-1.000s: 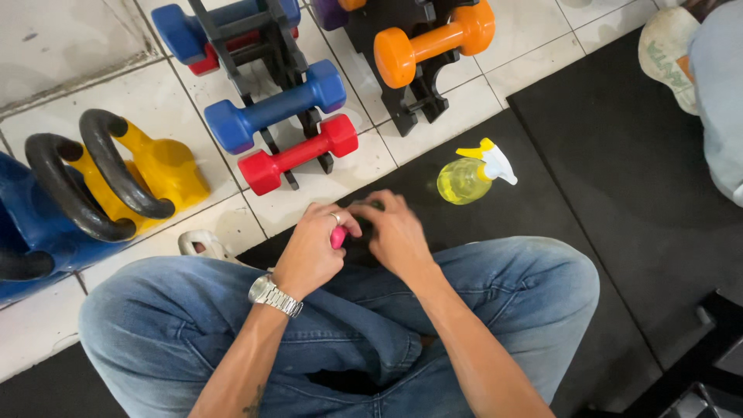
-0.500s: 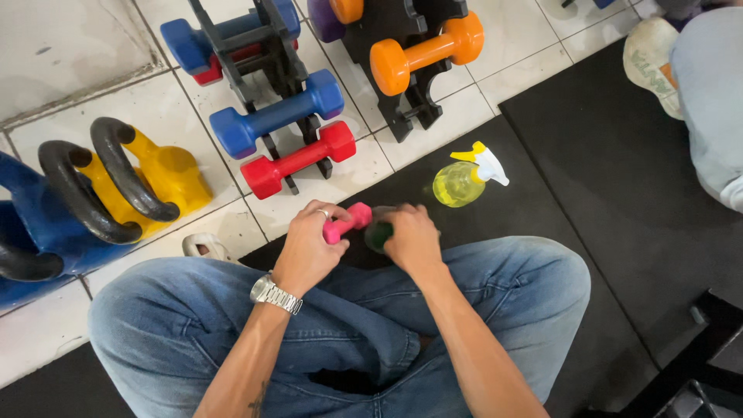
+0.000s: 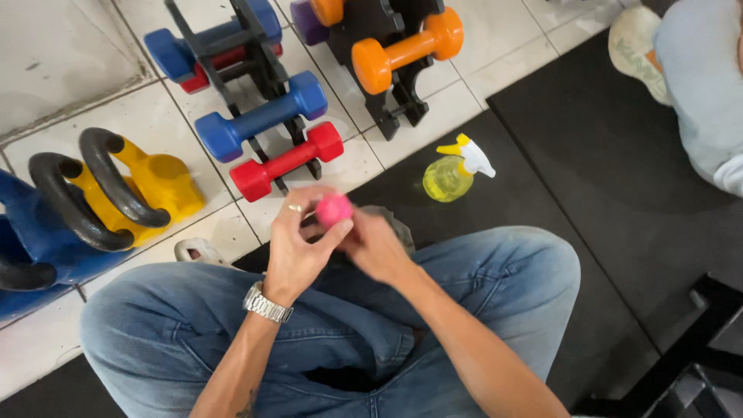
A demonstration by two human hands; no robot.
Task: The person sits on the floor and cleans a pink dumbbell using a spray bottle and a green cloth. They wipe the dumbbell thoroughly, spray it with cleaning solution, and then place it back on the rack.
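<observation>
Both forearms bare, extended forward from the bottom of the view and converging over the lap between the bent knees. Left hand [image 3: 292, 251]: palm turned toward the right, wrist slightly cocked, a metal watch on the wrist, a ring on one finger; fingers curled, thumb and fingertips [image 3: 319, 207] closed in a pinch around a small pink dumbbell end [image 3: 334, 209]. Right hand [image 3: 376, 246]: back of hand facing up, fingers bent forward and down, meeting the left hand's fingers at the same pink piece. Hands touching each other at the fingertips. Right forearm runs diagonally from lower right; left forearm rises from lower centre.
</observation>
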